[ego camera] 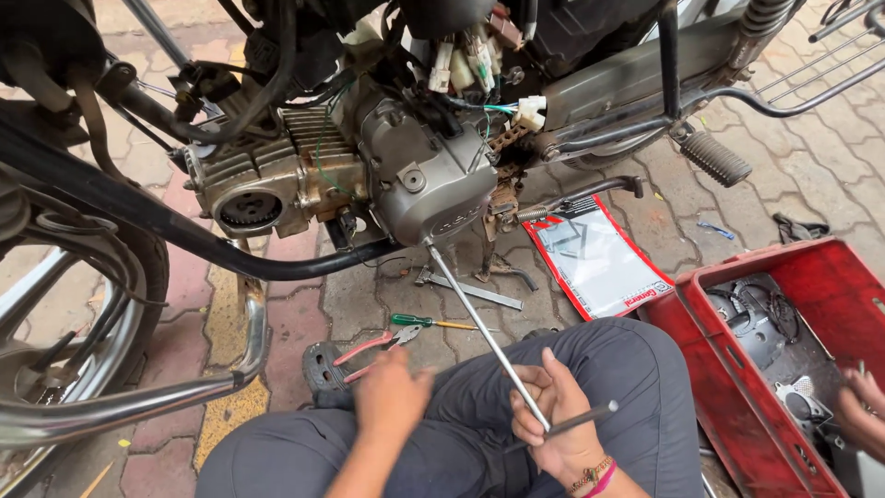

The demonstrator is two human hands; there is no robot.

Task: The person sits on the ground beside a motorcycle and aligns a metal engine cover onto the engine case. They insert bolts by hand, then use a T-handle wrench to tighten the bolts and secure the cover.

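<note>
A motorcycle engine (419,171) with a grey side cover sits in the frame above my knees. My right hand (550,415) grips the crossbar end of a long steel T-handle wrench (479,325), whose tip touches the lower edge of the engine cover. My left hand (392,398) hovers blurred over my left knee, fingers loosely curled, nothing visible in it. Just beyond it on the pavers lie red-handled pliers (369,350) and a green-handled screwdriver (431,323).
A red metal toolbox (737,369) with parts stands at right; another person's hand (862,410) reaches into it. A red-edged plastic packet (595,263) lies under the footpeg. A flat spanner (466,288), the exhaust pipe (120,406) and front wheel (55,304) are at left.
</note>
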